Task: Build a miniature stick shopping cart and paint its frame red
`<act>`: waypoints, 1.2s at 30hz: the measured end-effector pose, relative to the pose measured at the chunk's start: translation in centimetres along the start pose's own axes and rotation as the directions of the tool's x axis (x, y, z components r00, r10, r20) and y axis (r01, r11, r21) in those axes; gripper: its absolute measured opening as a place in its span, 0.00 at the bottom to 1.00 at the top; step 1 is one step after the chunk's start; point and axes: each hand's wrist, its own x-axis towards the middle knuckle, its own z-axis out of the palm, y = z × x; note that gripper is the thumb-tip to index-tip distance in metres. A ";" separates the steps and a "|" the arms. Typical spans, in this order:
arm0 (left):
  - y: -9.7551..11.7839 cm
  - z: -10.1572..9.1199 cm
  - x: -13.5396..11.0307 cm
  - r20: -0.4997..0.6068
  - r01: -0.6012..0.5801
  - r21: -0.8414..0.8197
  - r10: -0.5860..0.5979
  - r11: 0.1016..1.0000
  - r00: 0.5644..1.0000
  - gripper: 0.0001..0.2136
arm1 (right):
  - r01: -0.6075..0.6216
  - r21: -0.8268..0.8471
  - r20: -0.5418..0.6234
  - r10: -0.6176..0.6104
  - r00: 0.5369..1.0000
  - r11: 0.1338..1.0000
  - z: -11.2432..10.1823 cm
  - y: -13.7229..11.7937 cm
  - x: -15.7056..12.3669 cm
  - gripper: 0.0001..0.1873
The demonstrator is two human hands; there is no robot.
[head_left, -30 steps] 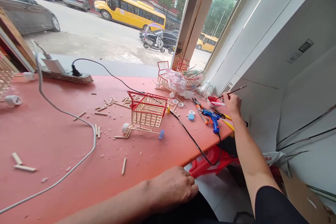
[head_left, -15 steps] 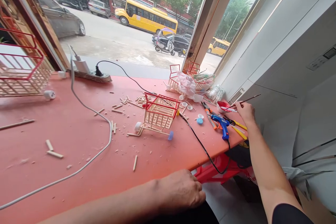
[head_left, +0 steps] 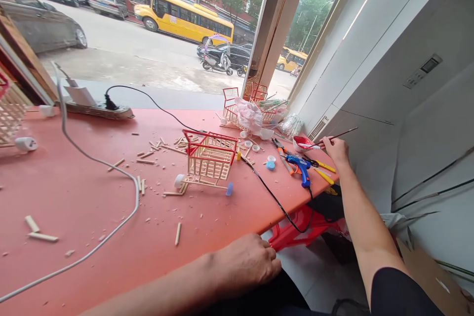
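Note:
My right hand (head_left: pixel 335 149) reaches out to the table's far right corner, its fingers pinched on a thin paintbrush (head_left: pixel 342 134) whose tip rests in a small red paint dish (head_left: pixel 301 143). My left hand (head_left: pixel 246 262) lies curled over the near edge of the red table (head_left: pixel 74 197), its fingers closed; I cannot make out anything in them. A small stick-built shopping cart (head_left: pixel 209 160) with red rims stands in the middle of the table. A blue glue gun (head_left: pixel 299 167) lies just left of my right hand.
Short wooden stick pieces (head_left: pixel 151 150) are scattered over the table. A white cable (head_left: pixel 96 168) and a black cord (head_left: pixel 266 190) cross it, and a power strip (head_left: pixel 96 108) sits by the window. More carts (head_left: pixel 240 106), bottle caps (head_left: pixel 269 162), pliers (head_left: pixel 281 150) and a red stool (head_left: pixel 296 229) are nearby.
The view swung left and back again. My right hand stays at the paint dish with the brush, and my left hand has not moved off the table edge.

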 end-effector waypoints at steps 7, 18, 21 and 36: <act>0.1 -0.4 -0.2 -0.001 0.001 -0.014 -0.001 1.000 1.000 0.10 | -0.083 0.070 -0.005 0.084 0.996 0.994 -0.8 -0.4 -0.3 0.19; 0.0 0.2 0.0 -0.027 -0.005 -0.017 0.004 1.000 1.000 0.08 | 0.004 0.042 0.058 -0.006 0.998 0.999 -2.0 -1.4 -0.2 0.14; -0.2 0.3 0.0 -0.040 -0.020 0.005 0.020 1.000 0.999 0.08 | 0.036 0.045 0.057 -0.038 0.998 0.998 -2.3 -1.4 -0.3 0.17; -0.3 0.3 0.1 -0.048 -0.021 0.040 0.023 0.999 0.999 0.10 | 0.145 0.169 -0.028 -0.142 0.989 0.975 -2.9 -1.5 -2.5 0.19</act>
